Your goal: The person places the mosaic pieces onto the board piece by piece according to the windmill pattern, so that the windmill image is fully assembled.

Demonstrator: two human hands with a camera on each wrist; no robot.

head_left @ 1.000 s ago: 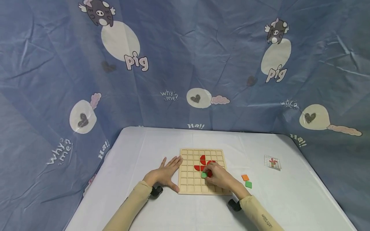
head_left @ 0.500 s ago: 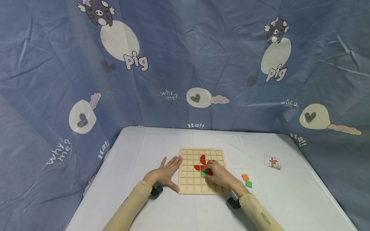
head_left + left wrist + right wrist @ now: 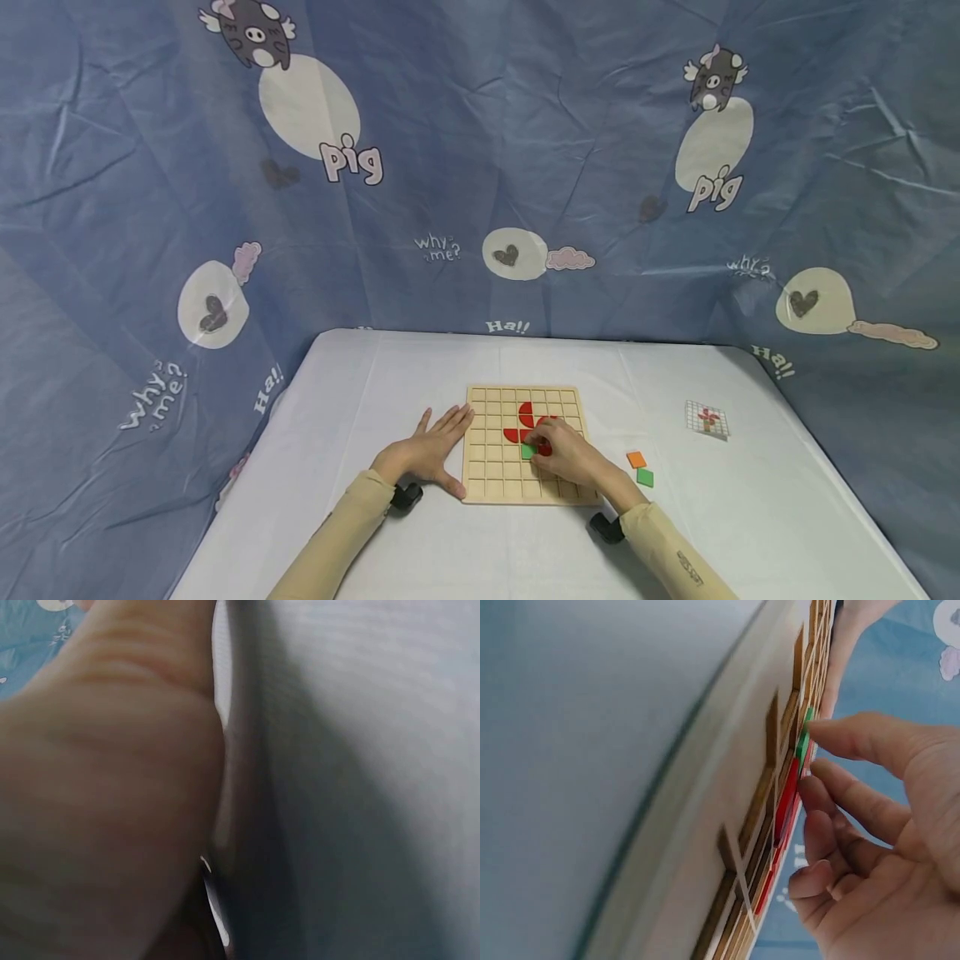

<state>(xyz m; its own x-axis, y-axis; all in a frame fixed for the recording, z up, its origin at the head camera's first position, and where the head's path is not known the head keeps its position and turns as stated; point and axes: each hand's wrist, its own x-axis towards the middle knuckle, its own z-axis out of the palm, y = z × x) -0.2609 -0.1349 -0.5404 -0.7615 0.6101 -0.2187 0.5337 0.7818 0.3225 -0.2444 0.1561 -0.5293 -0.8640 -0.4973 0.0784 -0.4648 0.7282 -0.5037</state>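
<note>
A wooden grid board (image 3: pixel 491 476) lies on the white table. My left hand (image 3: pixel 422 457) is spread beside it, thumb and fingertips at its left edge. My right hand (image 3: pixel 570 454) reaches over the board from the right, thumb and index finger pinching a small green square tile (image 3: pixel 528 452) at a cell just below the red pieces. In the right wrist view the thumb tip meets this green tile (image 3: pixel 805 739), and the other fingers curl loosely. Several red rounded pieces (image 3: pixel 527 408) sit in nearby cells, some partly hidden by my right hand. The left wrist view shows mostly my wrist and the tablecloth.
Right of the board, an orange square tile (image 3: pixel 636 460) and a second green tile (image 3: pixel 645 478) lie on the table. Farther right is a gridded pattern card (image 3: pixel 707 420) with a red figure. A blue printed curtain (image 3: pixel 480 167) hangs behind the table.
The green tile has shifted very slightly away from me and lies more squarely in its cell, my right fingers staying on it. My left hand has kept still.
</note>
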